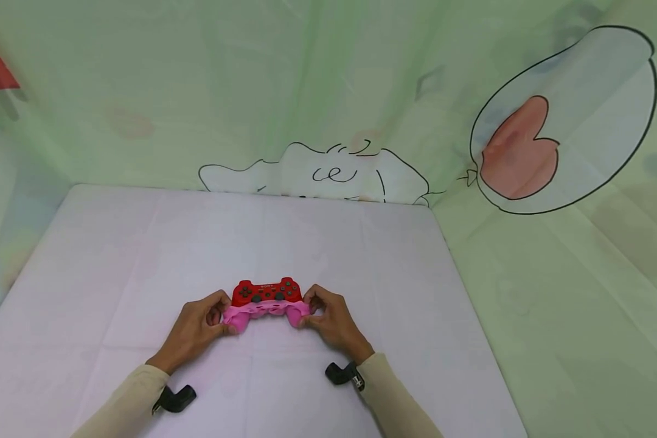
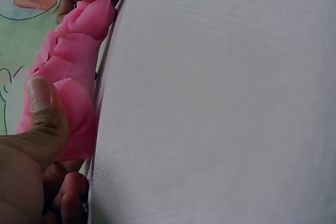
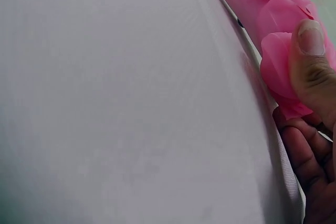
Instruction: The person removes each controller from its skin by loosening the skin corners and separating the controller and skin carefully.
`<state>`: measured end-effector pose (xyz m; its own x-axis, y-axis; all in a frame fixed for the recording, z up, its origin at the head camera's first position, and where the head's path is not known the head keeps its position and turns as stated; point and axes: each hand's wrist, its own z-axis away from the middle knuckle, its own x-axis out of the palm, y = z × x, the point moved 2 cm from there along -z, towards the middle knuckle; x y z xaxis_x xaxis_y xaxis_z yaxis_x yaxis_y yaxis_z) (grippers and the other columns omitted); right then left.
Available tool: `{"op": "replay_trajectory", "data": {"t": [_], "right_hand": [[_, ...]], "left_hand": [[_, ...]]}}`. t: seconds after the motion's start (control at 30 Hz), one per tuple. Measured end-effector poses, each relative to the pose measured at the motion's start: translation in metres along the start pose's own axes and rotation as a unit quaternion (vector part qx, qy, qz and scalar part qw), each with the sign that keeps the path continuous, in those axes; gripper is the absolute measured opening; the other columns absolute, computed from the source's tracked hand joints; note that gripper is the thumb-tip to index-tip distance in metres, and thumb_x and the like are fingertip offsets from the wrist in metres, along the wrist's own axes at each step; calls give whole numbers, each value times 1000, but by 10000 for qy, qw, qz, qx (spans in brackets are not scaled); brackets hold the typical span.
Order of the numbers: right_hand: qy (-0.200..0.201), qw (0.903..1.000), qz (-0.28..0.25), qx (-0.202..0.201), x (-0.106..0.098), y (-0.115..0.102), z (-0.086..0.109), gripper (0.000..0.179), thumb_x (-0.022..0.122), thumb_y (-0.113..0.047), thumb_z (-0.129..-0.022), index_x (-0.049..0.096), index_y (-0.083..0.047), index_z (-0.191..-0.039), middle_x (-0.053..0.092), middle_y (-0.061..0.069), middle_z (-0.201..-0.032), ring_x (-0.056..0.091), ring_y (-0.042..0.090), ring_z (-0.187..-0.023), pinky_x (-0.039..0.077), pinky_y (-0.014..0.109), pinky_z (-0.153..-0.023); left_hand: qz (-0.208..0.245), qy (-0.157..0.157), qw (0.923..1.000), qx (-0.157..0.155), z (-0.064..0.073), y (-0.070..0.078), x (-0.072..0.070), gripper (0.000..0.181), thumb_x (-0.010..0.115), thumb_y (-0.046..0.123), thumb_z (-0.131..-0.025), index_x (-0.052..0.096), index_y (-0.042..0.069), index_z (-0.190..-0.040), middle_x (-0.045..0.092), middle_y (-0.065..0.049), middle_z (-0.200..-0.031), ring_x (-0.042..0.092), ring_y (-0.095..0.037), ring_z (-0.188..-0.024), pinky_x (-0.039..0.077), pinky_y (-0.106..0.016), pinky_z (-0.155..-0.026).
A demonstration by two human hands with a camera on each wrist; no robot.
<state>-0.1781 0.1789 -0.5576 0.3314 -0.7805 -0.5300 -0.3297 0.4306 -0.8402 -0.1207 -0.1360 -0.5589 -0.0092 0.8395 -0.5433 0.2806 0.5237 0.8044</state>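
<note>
A red game controller [image 1: 267,291] shows its upper half, with its buttons and sticks, at the middle of the white table. A soft pink controller cover [image 1: 265,309] is bunched and wrinkled over its lower half and both grips. My left hand [image 1: 196,322] pinches the cover at the left grip, with the thumb [image 2: 46,116] pressed on the pink surface in the left wrist view. At the other end, my right hand [image 1: 331,319] pinches the cover around the right grip. Its thumb [image 3: 313,61] lies on the pink folds in the right wrist view, fingers beneath.
The white table [image 1: 197,243] spreads out around both hands. Green cloth walls [image 1: 241,79] with drawings, including a balloon with a heart [image 1: 597,109], rise behind and to the right. A black camera mount [image 1: 177,398] sits at each wrist.
</note>
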Motion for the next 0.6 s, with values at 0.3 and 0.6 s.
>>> {"op": "replay_trajectory", "data": {"t": [0.3,0.6], "right_hand": [[152,9999,3,14,1,-2,1,41,95,-15,-78,63,-23,-103,63,-6,-93,62,14,-88,55,24,-78],[165,9995,15,251,2,-6,4,40,95,-17,-78,62,-24,-99,62,-6,-89,62,14,-85,54,22,-76]], "left_hand": [[9,-4,10000,-48,0,3,-2,44,99,15,-71,63,22,-97,54,5,-73,50,-6,-66,40,-18,-60],[-54,-5,10000,-42,1,4,-1,44,99,20,-72,63,23,-97,54,8,-73,49,-4,-67,40,-18,-60]]}}
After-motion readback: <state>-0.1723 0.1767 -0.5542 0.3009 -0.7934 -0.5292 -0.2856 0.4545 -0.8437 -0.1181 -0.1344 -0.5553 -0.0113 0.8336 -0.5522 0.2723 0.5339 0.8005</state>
